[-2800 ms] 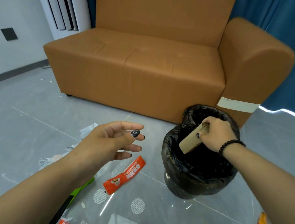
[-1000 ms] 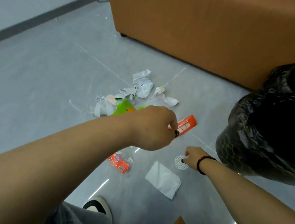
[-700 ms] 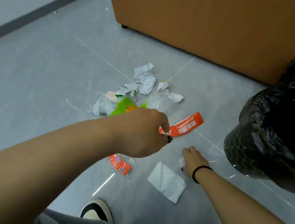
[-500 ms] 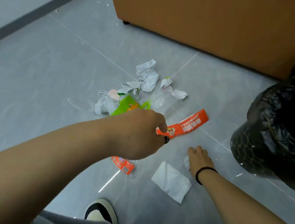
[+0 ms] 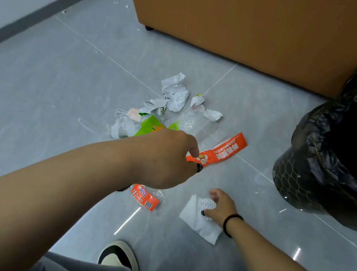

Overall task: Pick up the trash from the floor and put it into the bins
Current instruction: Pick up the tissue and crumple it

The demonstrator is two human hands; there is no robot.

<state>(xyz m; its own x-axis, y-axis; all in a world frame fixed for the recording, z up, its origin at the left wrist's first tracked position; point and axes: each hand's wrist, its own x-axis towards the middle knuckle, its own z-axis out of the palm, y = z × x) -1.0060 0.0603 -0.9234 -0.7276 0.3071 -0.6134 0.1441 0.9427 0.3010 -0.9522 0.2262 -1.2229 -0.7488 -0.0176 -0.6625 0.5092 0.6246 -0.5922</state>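
My left hand (image 5: 167, 158) pinches one end of an orange snack wrapper (image 5: 223, 151), which hangs lifted just above the grey floor. My right hand (image 5: 219, 207), with a black bead bracelet on the wrist, pinches a round white perforated pad (image 5: 206, 206) over a white paper tissue (image 5: 198, 222) lying on the floor. The bin (image 5: 310, 184), lined with a black plastic bag, stands at the right, beside both hands.
A pile of crumpled white paper (image 5: 174, 94), a green carton (image 5: 150, 126) and clear plastic lies past my left hand. A small orange-labelled wrapper (image 5: 145, 197) lies below it. An orange sofa (image 5: 256, 24) closes the back. My shoe (image 5: 119, 256) is at the bottom.
Both hands came down from the bin to the floor. My left hand took hold of the orange wrapper and raised it. My right hand dragged the round pad onto the white tissue.
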